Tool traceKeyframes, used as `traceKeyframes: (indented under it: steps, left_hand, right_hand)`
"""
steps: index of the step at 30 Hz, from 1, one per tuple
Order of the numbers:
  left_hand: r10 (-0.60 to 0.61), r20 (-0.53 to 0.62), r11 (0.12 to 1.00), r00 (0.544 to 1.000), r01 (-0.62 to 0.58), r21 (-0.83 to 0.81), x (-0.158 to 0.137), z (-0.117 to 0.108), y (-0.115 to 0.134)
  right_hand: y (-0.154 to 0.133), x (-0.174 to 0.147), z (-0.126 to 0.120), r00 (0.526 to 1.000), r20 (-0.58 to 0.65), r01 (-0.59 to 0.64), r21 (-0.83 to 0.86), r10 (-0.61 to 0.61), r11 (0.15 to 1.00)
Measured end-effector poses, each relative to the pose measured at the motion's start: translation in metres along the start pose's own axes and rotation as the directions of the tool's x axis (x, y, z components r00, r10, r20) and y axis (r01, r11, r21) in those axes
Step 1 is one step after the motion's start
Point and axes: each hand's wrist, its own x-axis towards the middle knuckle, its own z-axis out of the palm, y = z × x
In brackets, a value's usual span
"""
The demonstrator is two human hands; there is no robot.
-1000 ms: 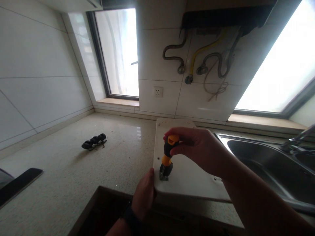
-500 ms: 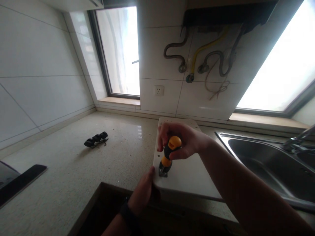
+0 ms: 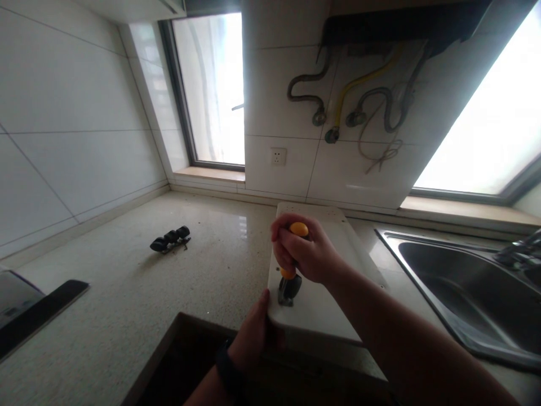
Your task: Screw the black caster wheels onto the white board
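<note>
My right hand (image 3: pixel 306 248) is closed around the yellow-and-black handle of a screwdriver (image 3: pixel 299 229). The tool stands nearly upright, its lower end over a small metal fitting (image 3: pixel 285 301) near the front left corner of a white panel (image 3: pixel 329 310). Whether the tip sits in a screw cannot be made out. My left hand (image 3: pixel 253 327), with a dark band at the wrist, grips the panel's left front corner. Its thumb lies along the edge, and the other fingers are mostly hidden in shadow below.
Left on the speckled countertop (image 3: pixel 228 254) lies a black jointed object (image 3: pixel 171 239). A dark flat strip (image 3: pixel 46 316) is at the far left. To the right is a steel sink (image 3: pixel 456 287) with a tap. In front of the counter, a dark cutout (image 3: pixel 177 361) opens.
My right hand has changed its hold: fingers that were loosely spread near the handle's top are now wrapped tightly round it. The left hand stays at the panel corner. The view has shifted slightly.
</note>
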Motion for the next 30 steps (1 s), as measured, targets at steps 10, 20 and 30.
traceKeyframes:
  steps: [10,20,30]
  left_hand:
    - [0.030,0.015,0.999,0.999,-0.030,0.036,-0.006,0.009,0.003]
    - [-0.037,0.053,0.996,0.998,0.032,0.089,-0.007,0.012,0.002]
    - [-0.025,-0.009,0.999,1.000,0.025,0.038,-0.003,0.005,-0.001]
  right_hand:
    - [-0.003,-0.007,0.024,0.898,-0.433,-0.044,-0.272,-0.082,0.961]
    - [-0.036,0.015,-0.045,0.705,0.701,-0.165,0.018,0.105,0.986]
    - [-0.044,-0.017,-0.023,0.956,0.238,-0.078,-0.361,0.172,0.929]
